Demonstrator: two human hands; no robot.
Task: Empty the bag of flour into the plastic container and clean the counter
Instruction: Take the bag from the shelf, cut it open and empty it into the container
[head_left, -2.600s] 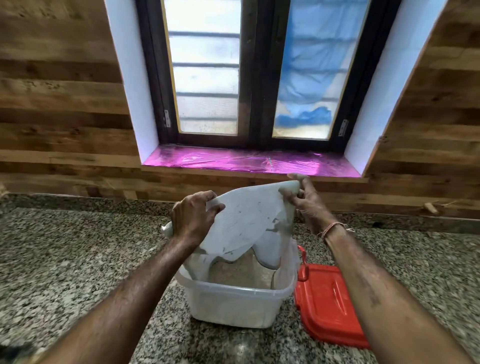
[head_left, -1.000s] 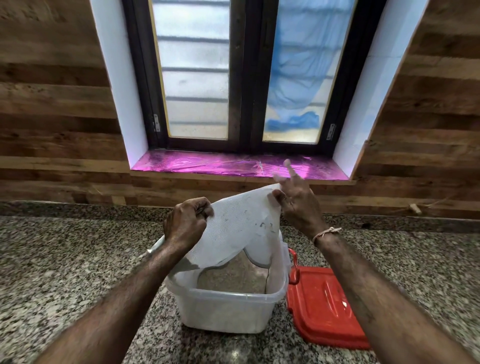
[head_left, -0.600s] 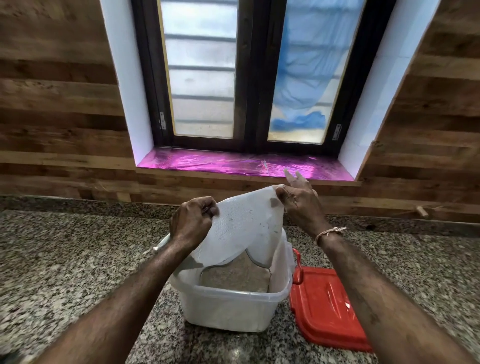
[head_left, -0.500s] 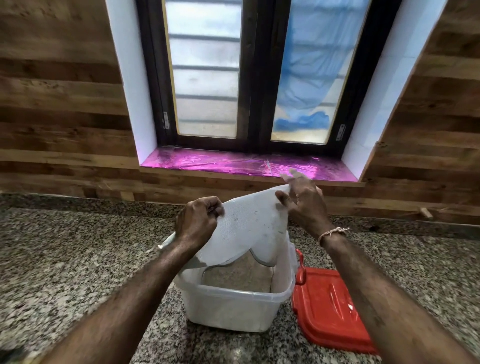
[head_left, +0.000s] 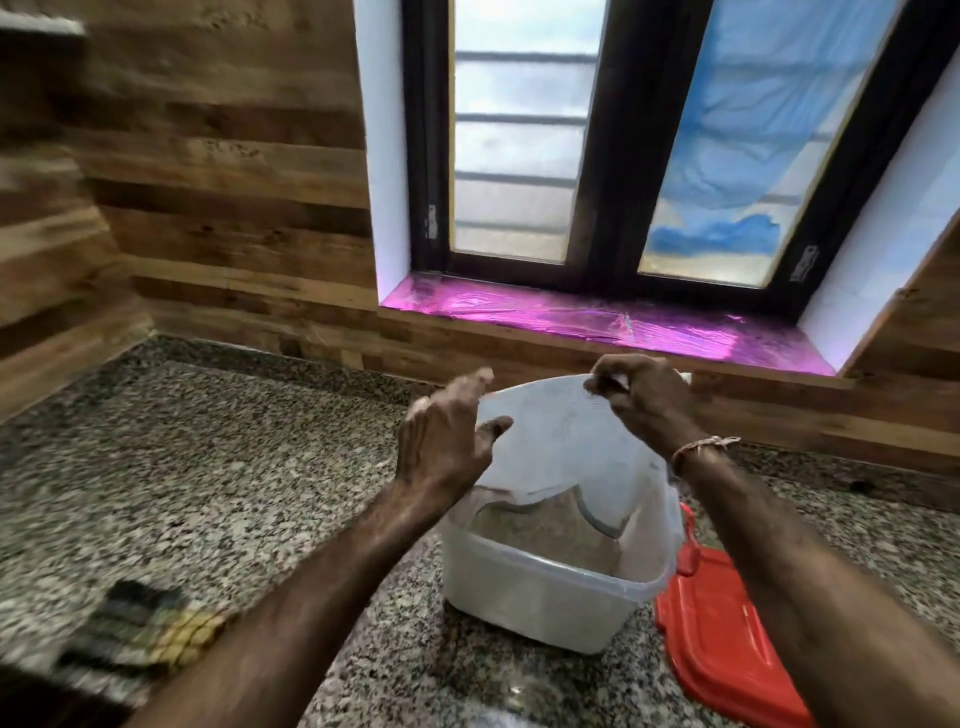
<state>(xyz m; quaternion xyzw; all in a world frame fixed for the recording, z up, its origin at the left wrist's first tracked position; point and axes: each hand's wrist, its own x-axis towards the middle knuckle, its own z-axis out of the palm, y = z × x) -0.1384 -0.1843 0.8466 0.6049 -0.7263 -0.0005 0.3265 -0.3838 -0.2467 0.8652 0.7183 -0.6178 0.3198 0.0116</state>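
Granite tabletop (head_left: 218, 467), speckled grey, wood-plank wall behind, window above with a pink foil-covered sill (head_left: 597, 317).

Clear plastic container (head_left: 550, 592) sits on the tabletop at about 5 o'clock from frame centre, lid off. Tan flour (head_left: 545, 530) visible inside, level well below the rim.

White flour bag (head_left: 561, 441) is held upside down directly over the container, its open mouth hanging into the container at the 12 o'clock side. The bag looks limp and flattened.

Right hand (head_left: 644, 405) pinches the bag's upper edge at the bag's 1 o'clock corner, fingers closed on the material. A thread band (head_left: 701, 447) circles that wrist.

Left hand (head_left: 447, 441) is at the bag's 9 o'clock edge, fingers spread and loosely open, thumb touching or just beside the bag; a firm grip does not show. The hand is motion-blurred, so contact cannot be told for certain.

Red lid (head_left: 727, 639) lies flat on the tabletop at the container's 3 to 4 o'clock side, touching or just beside its wall; a red clasp (head_left: 688, 545) stands up against the container's rim.

Dark and yellow checked cloth (head_left: 140, 629), blurred, lies on the tabletop at 8 o'clock, well apart from the container.
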